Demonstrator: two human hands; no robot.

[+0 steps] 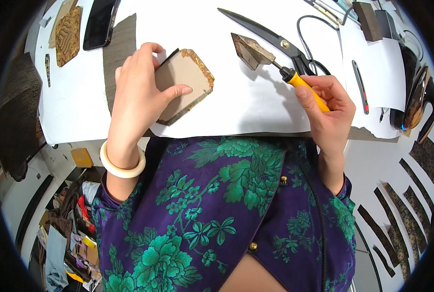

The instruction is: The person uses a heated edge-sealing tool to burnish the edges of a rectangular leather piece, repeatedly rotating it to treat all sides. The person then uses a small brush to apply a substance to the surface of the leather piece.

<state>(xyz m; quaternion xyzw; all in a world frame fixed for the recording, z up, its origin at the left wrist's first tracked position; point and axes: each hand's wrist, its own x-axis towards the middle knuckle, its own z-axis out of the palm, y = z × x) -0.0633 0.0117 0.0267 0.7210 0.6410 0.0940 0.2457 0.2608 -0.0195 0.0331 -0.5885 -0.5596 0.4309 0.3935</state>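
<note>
My left hand [138, 92] grips a small beige board [184, 80] with clipped corners, thumb flat on its face and fingers along its left side. Brown-gold patterned fabric is folded over the board's far right edge, and darker fabric edges the near side. In my right hand [330, 104] is a small craft iron [310, 93] with a yellow handle, held by thumb and fingers. Its wedge-shaped metal head [250, 50] points up and left, above the white paper and apart from the board. Large black scissors [285, 45] lie just beyond the iron.
A black phone [100, 24], a patterned fabric-covered piece [68, 36] and a dark fabric strip [119, 53] lie at the left. A cutter knife [359, 87] and a dark block [368, 22] are at the right. Fabric strips [397, 219] hang lower right; a cluttered bin [63, 238] stands lower left.
</note>
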